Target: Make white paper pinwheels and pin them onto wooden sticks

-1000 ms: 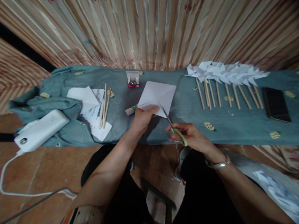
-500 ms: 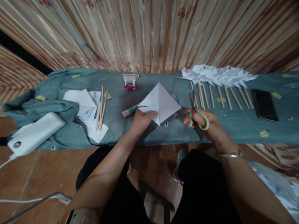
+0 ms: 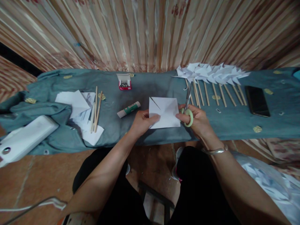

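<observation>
My left hand [image 3: 142, 122] pinches the left edge of a white square of paper [image 3: 167, 111] that has a short cut running in from its top left corner. At the paper's right edge, my right hand [image 3: 196, 120] grips green-handled scissors [image 3: 188, 107] whose blades point up and away from me; its thumb also touches the paper. Both hands hover over the near edge of a table draped in a blue-grey cloth [image 3: 152, 84]. A glue stick [image 3: 128, 109] lies just left of the paper.
A small red box of pins [image 3: 124, 83] sits at the back. Left lie a pile of white paper [image 3: 77, 107], wooden sticks [image 3: 96, 107] and a white device [image 3: 24, 137]. Right are several paper pinwheels on sticks [image 3: 209, 79] and a black phone [image 3: 257, 100].
The paper has been turned from a diamond to a square. My right hand with the scissors has come back to its right edge, blades now pointing up instead of cutting into it.
</observation>
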Tool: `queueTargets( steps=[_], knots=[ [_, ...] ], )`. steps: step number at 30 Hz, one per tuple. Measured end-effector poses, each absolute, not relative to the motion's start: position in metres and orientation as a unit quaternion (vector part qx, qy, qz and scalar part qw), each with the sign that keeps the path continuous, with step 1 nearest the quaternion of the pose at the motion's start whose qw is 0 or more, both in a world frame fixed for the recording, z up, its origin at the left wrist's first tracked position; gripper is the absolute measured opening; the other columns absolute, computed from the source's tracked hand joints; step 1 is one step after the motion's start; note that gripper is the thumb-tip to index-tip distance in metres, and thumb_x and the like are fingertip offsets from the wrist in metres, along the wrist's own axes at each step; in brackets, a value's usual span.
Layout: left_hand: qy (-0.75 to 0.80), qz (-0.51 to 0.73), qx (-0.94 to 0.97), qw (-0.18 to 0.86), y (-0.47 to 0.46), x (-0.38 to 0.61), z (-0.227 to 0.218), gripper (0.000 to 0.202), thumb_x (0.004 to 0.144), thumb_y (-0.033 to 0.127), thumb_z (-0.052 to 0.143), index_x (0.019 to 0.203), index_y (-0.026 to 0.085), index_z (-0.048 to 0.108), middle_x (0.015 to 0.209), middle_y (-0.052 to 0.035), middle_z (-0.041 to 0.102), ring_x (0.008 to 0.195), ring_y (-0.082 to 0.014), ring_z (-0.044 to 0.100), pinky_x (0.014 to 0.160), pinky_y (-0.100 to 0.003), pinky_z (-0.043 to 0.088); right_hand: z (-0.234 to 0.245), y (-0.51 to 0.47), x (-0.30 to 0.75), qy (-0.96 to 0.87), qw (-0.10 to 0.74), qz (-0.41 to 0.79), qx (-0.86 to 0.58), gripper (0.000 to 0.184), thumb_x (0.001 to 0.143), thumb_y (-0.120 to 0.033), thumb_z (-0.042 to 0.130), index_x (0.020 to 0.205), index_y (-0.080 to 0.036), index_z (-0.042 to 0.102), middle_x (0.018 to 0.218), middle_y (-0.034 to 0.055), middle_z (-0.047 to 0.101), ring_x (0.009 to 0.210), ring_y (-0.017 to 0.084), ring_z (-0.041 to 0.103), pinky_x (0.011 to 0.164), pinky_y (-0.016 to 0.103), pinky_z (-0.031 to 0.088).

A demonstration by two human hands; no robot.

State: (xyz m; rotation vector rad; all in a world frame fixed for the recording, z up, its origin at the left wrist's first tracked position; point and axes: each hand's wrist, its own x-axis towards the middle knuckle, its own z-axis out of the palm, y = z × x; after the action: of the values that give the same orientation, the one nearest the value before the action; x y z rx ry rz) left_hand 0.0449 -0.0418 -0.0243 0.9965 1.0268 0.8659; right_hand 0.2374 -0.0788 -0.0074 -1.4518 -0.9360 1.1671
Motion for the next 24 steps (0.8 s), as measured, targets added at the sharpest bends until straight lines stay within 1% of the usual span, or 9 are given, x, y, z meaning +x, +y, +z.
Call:
queueTargets(
  steps=[2,4,6,8,11,14,18,21,24],
  knots=[
    [0.398,0.415,0.365,0.732,-0.042,0.047,-0.019,0.022,0.061,0.036,0.076,0.067,0.015,0.070,0.065,-0.0035,0.066,0.069,-0.0195,0.061,0.067,-0.030,0.045,-0.010,-0.077,0.235,-0.357,0.539,0.473,-0.599,0.038,0.049,-0.034,0.086,0.078,-0.021,0.065,0.062,-0.0072,0.056,0.050,0.007,0.044,0.049,0.022,0.036],
    [0.350,0.441,0.303,0.769,-0.044,0.050,-0.016,0.031,0.062,0.042,0.077,0.074,0.015,0.071,0.073,-0.0052,0.069,0.076,-0.0193,0.062,0.073,-0.030,0.046,-0.013,-0.076,0.232,-0.322,0.574,0.467,-0.590,0.035,0.051,-0.032,0.085,0.078,-0.022,0.065,0.064,-0.0071,0.057,0.050,0.007,0.044,0.049,0.022,0.036],
    [0.334,0.451,0.262,0.785,-0.046,0.052,-0.016,0.032,0.060,0.041,0.080,0.076,0.015,0.070,0.076,-0.0036,0.069,0.076,-0.0161,0.062,0.073,-0.027,0.046,-0.014,-0.074,0.227,-0.292,0.598,0.470,-0.579,0.033,0.052,-0.031,0.084,0.076,-0.022,0.065,0.065,-0.0067,0.058,0.051,0.007,0.044,0.048,0.022,0.036],
    [0.330,0.447,0.235,0.798,-0.048,0.054,-0.017,0.033,0.057,0.039,0.082,0.075,0.016,0.069,0.074,-0.0017,0.068,0.074,-0.0133,0.061,0.072,-0.025,0.046,-0.015,-0.074,0.223,-0.275,0.610,0.476,-0.571,0.032,0.052,-0.030,0.085,0.076,-0.021,0.065,0.065,-0.0065,0.058,0.051,0.007,0.044,0.048,0.022,0.036],
    [0.332,0.438,0.219,0.806,-0.051,0.059,-0.020,0.034,0.058,0.038,0.083,0.076,0.015,0.068,0.072,-0.0007,0.066,0.072,-0.0114,0.060,0.072,-0.024,0.046,-0.018,-0.074,0.217,-0.277,0.619,0.480,-0.557,0.032,0.054,-0.030,0.084,0.077,-0.021,0.064,0.066,-0.0066,0.058,0.053,0.006,0.046,0.049,0.021,0.037],
    [0.346,0.458,0.205,0.793,-0.053,0.064,-0.021,0.031,0.064,0.034,0.081,0.086,0.016,0.067,0.081,-0.0010,0.068,0.075,-0.0124,0.062,0.074,-0.025,0.047,-0.022,-0.076,0.212,-0.307,0.604,0.487,-0.551,0.032,0.058,-0.034,0.082,0.081,-0.021,0.063,0.070,-0.0061,0.060,0.057,0.008,0.050,0.054,0.022,0.040],
    [0.361,0.496,0.181,0.769,-0.054,0.067,-0.020,0.027,0.075,0.026,0.073,0.100,0.017,0.064,0.100,-0.0044,0.070,0.090,-0.0169,0.064,0.084,-0.031,0.050,-0.026,-0.079,0.206,-0.326,0.578,0.497,-0.559,0.034,0.059,-0.035,0.082,0.083,-0.021,0.063,0.071,-0.0057,0.062,0.057,0.008,0.050,0.056,0.023,0.041],
    [0.368,0.505,0.179,0.760,-0.051,0.063,-0.020,0.025,0.079,0.023,0.069,0.102,0.016,0.063,0.103,-0.0056,0.070,0.093,-0.0177,0.065,0.087,-0.032,0.051,-0.024,-0.083,0.204,-0.342,0.559,0.509,-0.558,0.033,0.060,-0.037,0.082,0.082,-0.021,0.063,0.067,-0.0053,0.061,0.055,0.008,0.049,0.052,0.022,0.039],
    [0.386,0.519,0.178,0.742,-0.042,0.055,-0.020,0.021,0.080,0.023,0.067,0.100,0.017,0.063,0.101,-0.0048,0.070,0.092,-0.0169,0.065,0.086,-0.032,0.051,-0.019,-0.089,0.205,-0.387,0.516,0.525,-0.556,0.032,0.069,-0.047,0.076,0.082,-0.020,0.065,0.067,-0.0018,0.063,0.057,0.009,0.052,0.052,0.022,0.040]
  ],
)
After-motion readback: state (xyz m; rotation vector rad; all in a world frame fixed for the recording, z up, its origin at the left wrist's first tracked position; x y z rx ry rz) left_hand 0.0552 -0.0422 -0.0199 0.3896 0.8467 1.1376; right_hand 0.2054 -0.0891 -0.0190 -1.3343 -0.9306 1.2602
